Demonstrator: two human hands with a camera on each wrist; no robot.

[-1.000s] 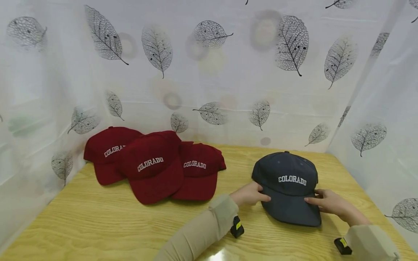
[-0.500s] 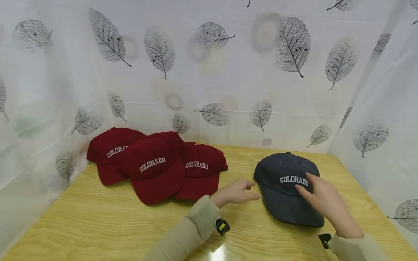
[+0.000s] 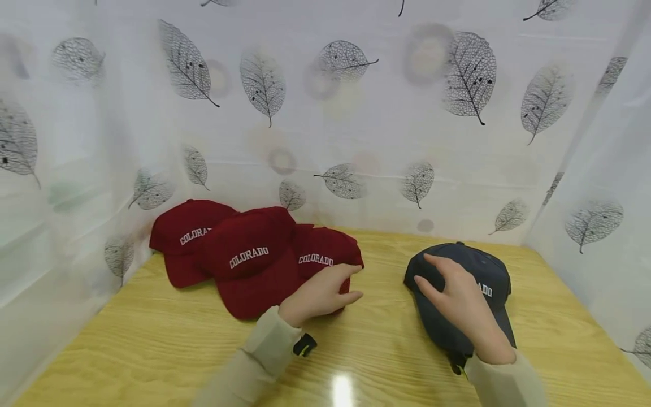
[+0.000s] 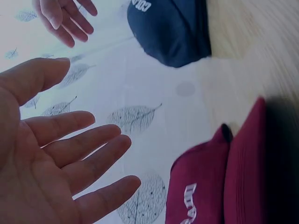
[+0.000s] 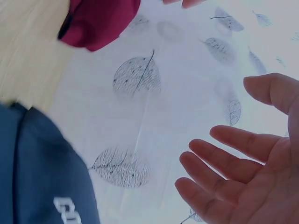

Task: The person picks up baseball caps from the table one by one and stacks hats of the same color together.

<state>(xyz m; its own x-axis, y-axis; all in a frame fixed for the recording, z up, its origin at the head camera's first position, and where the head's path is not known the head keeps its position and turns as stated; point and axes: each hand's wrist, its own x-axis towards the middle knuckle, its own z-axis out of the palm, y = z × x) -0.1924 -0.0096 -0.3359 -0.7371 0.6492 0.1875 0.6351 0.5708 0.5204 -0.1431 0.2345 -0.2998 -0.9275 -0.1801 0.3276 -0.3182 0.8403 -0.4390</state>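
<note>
My left hand (image 3: pixel 320 293) hovers in front of the rightmost red cap (image 3: pixel 325 243), its fingers spread and holding nothing; the left wrist view shows the bare palm (image 4: pixel 32 172). Over the dark navy cap (image 3: pixel 480 263) hangs my right hand (image 3: pixel 460 299), also with nothing in it, hiding part of the white COLORADO lettering. In the right wrist view the right hand's fingers (image 5: pixel 229 163) are loosely extended, apart from the navy cap (image 5: pixel 46 172). A middle red cap (image 3: pixel 249 249) overlaps its neighbours, and another red cap (image 3: pixel 185 226) lies at the far left.
All the caps lie on a wooden table (image 3: pixel 152 345). A white curtain (image 3: pixel 325 124) with printed leaves closes off the back and both sides. Each sleeve cuff carries a small black device, such as the left wrist camera (image 3: pixel 305 345).
Both hands have let go of the navy cap's brim and moved left, the left one to the red caps, the right one up over the navy cap. The head view has shifted slightly left.
</note>
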